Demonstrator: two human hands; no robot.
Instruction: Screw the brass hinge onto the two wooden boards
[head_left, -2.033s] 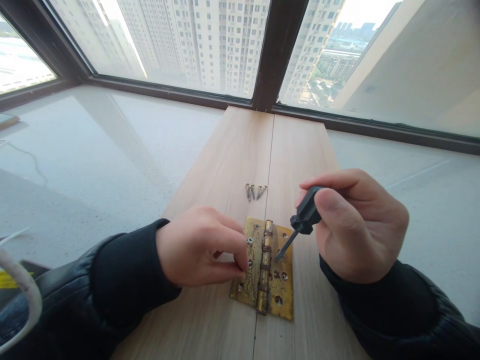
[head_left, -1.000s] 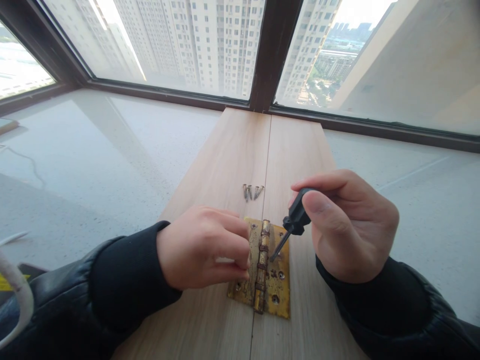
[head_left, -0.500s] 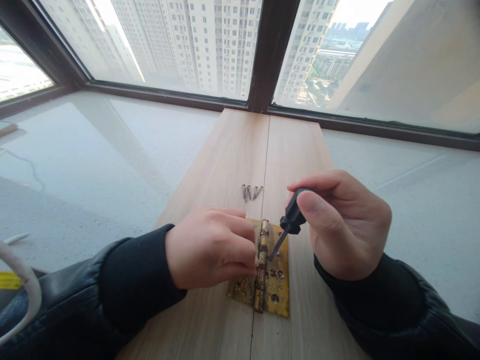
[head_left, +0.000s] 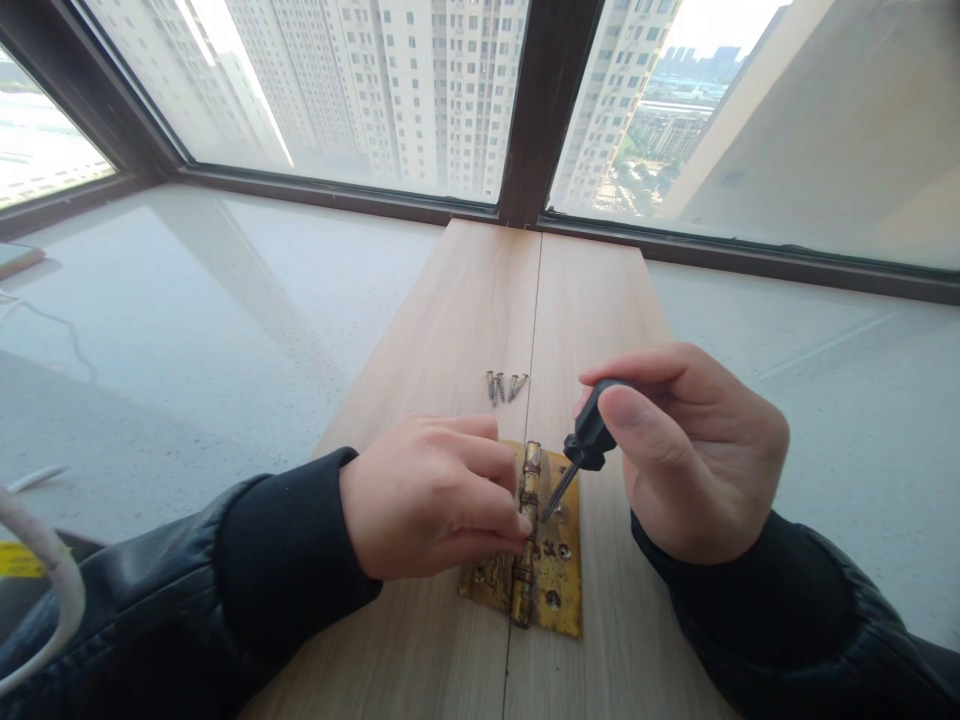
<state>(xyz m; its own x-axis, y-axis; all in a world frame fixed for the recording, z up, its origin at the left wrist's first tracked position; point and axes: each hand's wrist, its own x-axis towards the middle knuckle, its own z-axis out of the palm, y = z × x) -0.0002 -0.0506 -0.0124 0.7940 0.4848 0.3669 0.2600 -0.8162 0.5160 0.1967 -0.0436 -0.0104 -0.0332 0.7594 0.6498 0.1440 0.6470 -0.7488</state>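
Fingers (head_left: 491,520) of the left hand (head_left: 431,495) pinched together on the hinge (head_left: 556,578), likely stiff and slick, near its knuckle; right hand (head_left: 690,450) gripped the light screwdriver (head_left: 585,445) by its handle.

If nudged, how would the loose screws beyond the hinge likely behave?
The screws are small and lie loose on the smooth board, so they would probably skid easily. Wide heads and tapered shanks suggest they would roll in an arc. They look metal, so likely stiff.
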